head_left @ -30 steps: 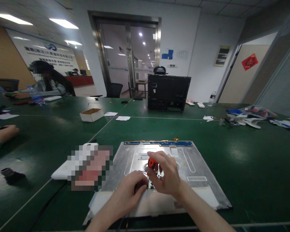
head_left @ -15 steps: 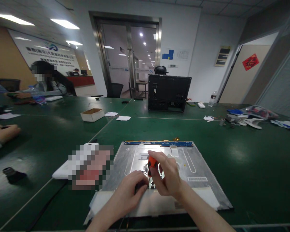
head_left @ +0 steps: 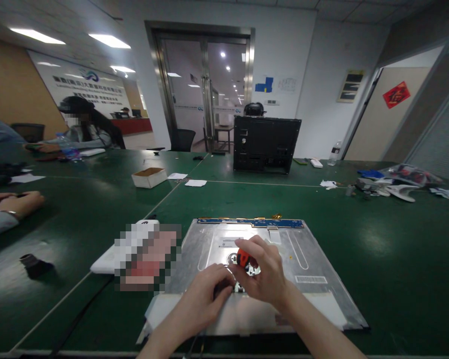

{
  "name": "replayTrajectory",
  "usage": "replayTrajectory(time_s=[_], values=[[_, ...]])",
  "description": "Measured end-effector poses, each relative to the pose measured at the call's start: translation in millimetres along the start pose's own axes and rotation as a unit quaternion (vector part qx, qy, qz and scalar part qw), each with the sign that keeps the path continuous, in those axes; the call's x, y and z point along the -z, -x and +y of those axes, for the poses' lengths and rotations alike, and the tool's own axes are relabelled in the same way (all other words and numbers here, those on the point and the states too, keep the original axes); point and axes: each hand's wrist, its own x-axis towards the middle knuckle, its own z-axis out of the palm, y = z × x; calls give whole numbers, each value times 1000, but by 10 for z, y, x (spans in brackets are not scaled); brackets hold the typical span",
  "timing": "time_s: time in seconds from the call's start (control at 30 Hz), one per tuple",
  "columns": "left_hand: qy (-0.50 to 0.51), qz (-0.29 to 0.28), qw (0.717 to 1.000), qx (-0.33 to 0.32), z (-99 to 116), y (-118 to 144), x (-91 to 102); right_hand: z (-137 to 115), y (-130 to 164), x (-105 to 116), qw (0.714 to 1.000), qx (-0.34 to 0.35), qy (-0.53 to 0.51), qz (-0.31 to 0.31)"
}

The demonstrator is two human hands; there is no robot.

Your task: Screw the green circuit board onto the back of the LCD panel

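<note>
Head view: the metal panel (head_left: 307,259) lies flat on the green surface (head_left: 396,239), the landmark here. Left of the panel lies a white object (head_left: 105,263). Over the panel's near centre, the left hand (head_left: 202,294) curls, fingertips pressed on the metal. Just right of it, the right hand (head_left: 264,271) pinches an orange-handled screwdriver (head_left: 242,257) upright on the panel.

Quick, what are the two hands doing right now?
Left hand: fingers curled, pressed on the metal panel; any grip cannot be told.
Right hand: closed around the orange-handled screwdriver.
</note>
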Motion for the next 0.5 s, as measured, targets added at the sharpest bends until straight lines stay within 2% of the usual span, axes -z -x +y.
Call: replayTrajectory(time_s=[0.23, 0.5], values=[[10, -15, 1000, 3, 43, -8, 16, -9, 13, 51, 998, -6, -60, -35], [1, -12, 1000, 8, 26, -9, -3, -17, 18, 41, 999, -2, -38, -8]])
